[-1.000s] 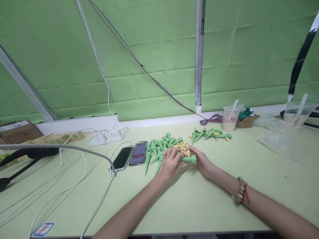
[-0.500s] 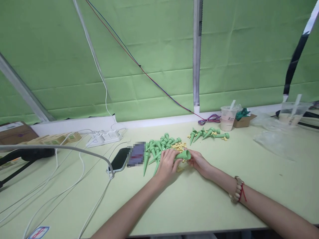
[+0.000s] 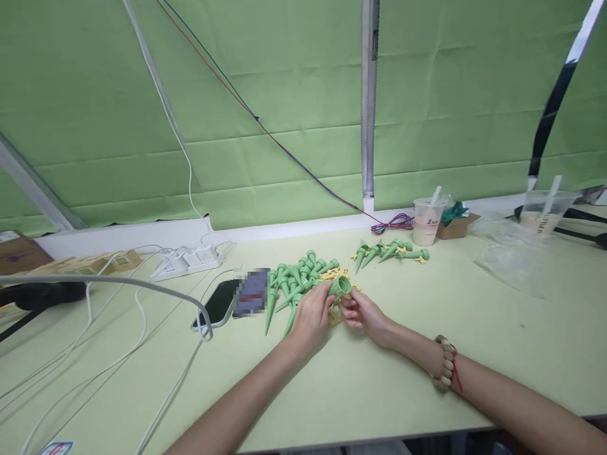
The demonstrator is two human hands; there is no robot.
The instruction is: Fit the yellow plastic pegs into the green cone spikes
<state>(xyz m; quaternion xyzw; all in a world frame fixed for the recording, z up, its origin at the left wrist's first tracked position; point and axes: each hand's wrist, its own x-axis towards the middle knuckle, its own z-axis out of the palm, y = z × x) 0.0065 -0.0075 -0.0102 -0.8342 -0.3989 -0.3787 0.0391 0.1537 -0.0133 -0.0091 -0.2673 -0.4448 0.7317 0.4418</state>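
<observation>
My left hand (image 3: 310,314) is closed around a green plastic watering spike (image 3: 340,287), its round open end facing right and toward me. Close against that open end, my right hand (image 3: 363,316) has its fingers pinched together; what they hold is too small and hidden to make out. Small yellow plastic pieces (image 3: 334,273) lie in a heap just behind the hands, partly covered by them. To the left of the heap is a pile of green spikes (image 3: 294,275) with pointed tips.
More green spikes with yellow pieces (image 3: 386,251) lie at the back right, near a drink cup (image 3: 425,222) and a small cardboard box (image 3: 456,226). Two phones, one dark-screened (image 3: 219,303), lie left of the pile. White cables (image 3: 142,316) and a power strip (image 3: 190,260) occupy the left side.
The spike's open end has turned more toward me, and my right hand's fingers have curled in closer to it. The whole view has shifted slightly.
</observation>
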